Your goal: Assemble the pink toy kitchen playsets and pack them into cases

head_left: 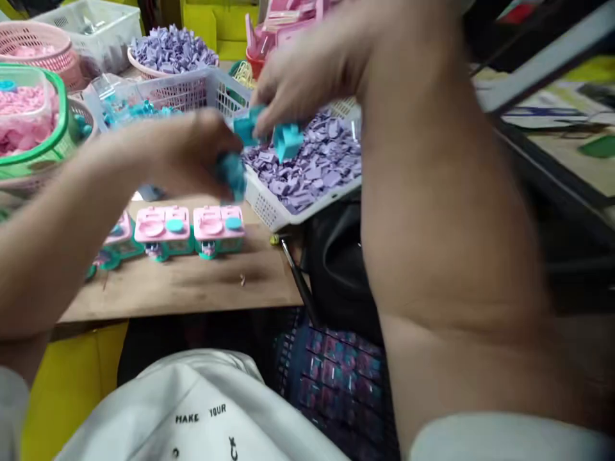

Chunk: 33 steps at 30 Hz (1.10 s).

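My left hand, blurred by motion, has its fingers curled round teal plastic pieces. Close by on the right, my right hand pinches a small teal plastic part over a white basket of purple plastic pieces. A second teal box-shaped part shows just under its fingers; whether it is held or falling I cannot tell. Below my left hand, several pink-and-teal toy units stand in a row on the wooden table.
A clear bin with teal pieces stands behind my left hand. Green and pink baskets with pink parts are at the left. A black-handled tool lies by the table edge. Below is a dark crate of packed toys.
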Tool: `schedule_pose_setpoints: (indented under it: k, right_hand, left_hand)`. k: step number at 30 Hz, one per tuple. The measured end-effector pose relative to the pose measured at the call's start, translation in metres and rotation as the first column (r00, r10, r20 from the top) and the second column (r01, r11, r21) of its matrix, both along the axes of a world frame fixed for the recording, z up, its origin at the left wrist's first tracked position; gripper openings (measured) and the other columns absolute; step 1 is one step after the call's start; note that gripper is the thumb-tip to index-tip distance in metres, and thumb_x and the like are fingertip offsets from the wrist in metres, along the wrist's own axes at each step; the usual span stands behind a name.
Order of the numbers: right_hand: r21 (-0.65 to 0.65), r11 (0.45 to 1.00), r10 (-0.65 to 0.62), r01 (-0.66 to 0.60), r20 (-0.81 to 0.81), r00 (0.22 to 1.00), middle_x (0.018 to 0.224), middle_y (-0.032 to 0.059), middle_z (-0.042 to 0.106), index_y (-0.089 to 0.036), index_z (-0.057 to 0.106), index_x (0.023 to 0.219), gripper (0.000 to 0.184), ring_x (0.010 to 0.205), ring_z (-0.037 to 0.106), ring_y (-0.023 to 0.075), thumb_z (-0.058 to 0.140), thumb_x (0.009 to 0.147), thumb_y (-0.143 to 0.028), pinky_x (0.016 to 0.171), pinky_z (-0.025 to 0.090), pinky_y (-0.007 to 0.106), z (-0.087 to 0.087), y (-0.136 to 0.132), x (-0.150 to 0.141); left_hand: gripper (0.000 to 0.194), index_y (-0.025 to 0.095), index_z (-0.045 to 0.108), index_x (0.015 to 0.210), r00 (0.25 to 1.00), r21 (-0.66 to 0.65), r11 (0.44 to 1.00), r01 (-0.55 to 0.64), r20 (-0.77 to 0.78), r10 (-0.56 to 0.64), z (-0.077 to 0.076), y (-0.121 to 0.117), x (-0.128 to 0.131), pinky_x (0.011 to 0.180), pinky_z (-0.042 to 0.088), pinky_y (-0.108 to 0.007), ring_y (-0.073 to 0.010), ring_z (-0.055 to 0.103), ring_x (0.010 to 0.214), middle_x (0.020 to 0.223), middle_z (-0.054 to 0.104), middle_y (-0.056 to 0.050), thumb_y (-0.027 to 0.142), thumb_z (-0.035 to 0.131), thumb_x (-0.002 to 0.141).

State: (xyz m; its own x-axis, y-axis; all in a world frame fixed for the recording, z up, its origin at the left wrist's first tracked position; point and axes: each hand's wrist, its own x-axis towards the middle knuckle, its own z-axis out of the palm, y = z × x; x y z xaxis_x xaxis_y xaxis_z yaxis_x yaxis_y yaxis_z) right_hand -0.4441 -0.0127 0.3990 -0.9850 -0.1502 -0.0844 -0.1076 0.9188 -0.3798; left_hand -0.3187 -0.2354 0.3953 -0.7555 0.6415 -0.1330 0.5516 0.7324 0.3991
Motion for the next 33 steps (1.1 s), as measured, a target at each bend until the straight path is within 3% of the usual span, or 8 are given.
schedule_pose_setpoints:
  k: [2,5,7,10,14,20,25,33]
  right_hand:
    - [0.226,0.962,0.123,-0.156,0.153,0.98,0.07,-0.0001,0.067,-0.004,0.068,0.061,0.046,0.116,0.066,0.028,0.059,0.094,-0.035,0.086,0.048,0.03,-0.03,-0.011,0.096]
    - [0.14,0.986,0.058,-0.093,0.232,0.971,0.074,0.0062,0.073,-0.012,0.067,0.058,0.021,0.102,0.072,0.0289,0.081,0.074,-0.014,0.09,0.053,0.033,-0.098,-0.029,0.204]
    - [0.099,0.994,-0.072,0.051,0.22,0.973,0.081,0.0121,0.075,-0.013,0.069,0.063,0.015,0.097,0.072,0.0304,0.08,0.074,-0.015,0.086,0.054,0.033,-0.14,-0.036,0.238]
    - [0.046,0.985,-0.173,0.169,0.106,0.979,0.097,0.0161,0.076,-0.013,0.075,0.089,0.021,0.096,0.071,0.0281,0.067,0.09,-0.032,0.083,0.053,0.033,-0.176,-0.036,0.256]
    - [-0.028,0.958,-0.286,0.285,-0.135,0.949,0.13,0.0197,0.062,-0.009,0.063,0.128,0.038,0.117,0.062,0.0234,0.046,0.101,-0.03,0.1,0.047,0.032,-0.198,-0.031,0.282]
    - [-0.136,0.99,-0.088,0.026,-0.473,0.876,0.101,0.0101,0.067,-0.019,0.076,0.101,0.017,0.103,0.057,0.0262,0.066,0.09,-0.027,0.097,0.043,0.04,-0.241,-0.048,0.313]
    - [-0.099,0.994,-0.086,0.043,-0.482,0.872,0.097,0.0066,0.072,-0.024,0.077,0.092,0.012,0.1,0.054,0.0265,0.067,0.092,-0.031,0.09,0.036,0.042,-0.265,-0.06,0.304]
    - [-0.114,0.989,-0.142,0.094,-0.572,0.807,0.088,0.0062,0.072,-0.021,0.071,0.088,0.022,0.088,0.058,0.0238,0.055,0.098,-0.033,0.084,0.044,0.039,-0.27,-0.055,0.298]
  left_hand:
    - [0.018,0.022,0.071,0.076,0.993,-0.054,0.993,0.108,-0.035,-0.11,-0.047,-0.003,0.066,0.091,0.057,-0.044,-0.0324,0.073,0.095,0.075,0.065,-0.001,0.02,0.081,0.062]
    - [0.021,0.025,0.07,0.088,0.988,-0.15,0.989,0.011,-0.148,-0.033,-0.123,-0.01,0.127,0.082,0.056,-0.04,-0.0333,0.07,0.097,0.098,0.072,-0.009,0.016,0.071,0.07]
    - [0.023,0.023,0.068,0.098,0.975,-0.172,0.984,-0.057,-0.222,0.018,-0.161,-0.018,0.141,0.083,0.055,-0.04,-0.0338,0.068,0.104,0.111,0.07,-0.012,0.019,0.068,0.075]
    - [0.03,0.019,0.064,0.111,0.938,-0.101,0.988,-0.12,-0.337,0.08,-0.194,-0.035,0.144,0.092,0.052,-0.042,-0.0343,0.062,0.112,0.122,0.066,-0.016,0.03,0.066,0.084]
    - [0.042,0.015,0.058,0.121,0.859,0.142,0.985,-0.1,-0.487,0.157,-0.22,-0.063,0.145,0.101,0.047,-0.048,-0.0368,0.054,0.12,0.132,0.06,-0.019,0.041,0.064,0.088]
    - [0.036,0.011,0.056,0.12,0.747,0.42,0.907,-0.021,-0.596,0.294,-0.249,-0.086,0.15,0.102,0.047,-0.05,-0.0343,0.053,0.118,0.128,0.059,-0.021,0.034,0.061,0.092]
    - [0.028,0.013,0.057,0.12,0.738,0.467,0.884,-0.014,-0.592,0.324,-0.249,-0.085,0.152,0.101,0.049,-0.048,-0.0313,0.053,0.115,0.122,0.061,-0.018,0.027,0.055,0.096]
    - [0.016,0.015,0.061,0.104,0.829,0.411,0.902,-0.13,-0.454,0.326,-0.251,-0.078,0.151,0.098,0.05,-0.05,-0.0332,0.051,0.117,0.12,0.061,-0.018,0.021,0.049,0.096]
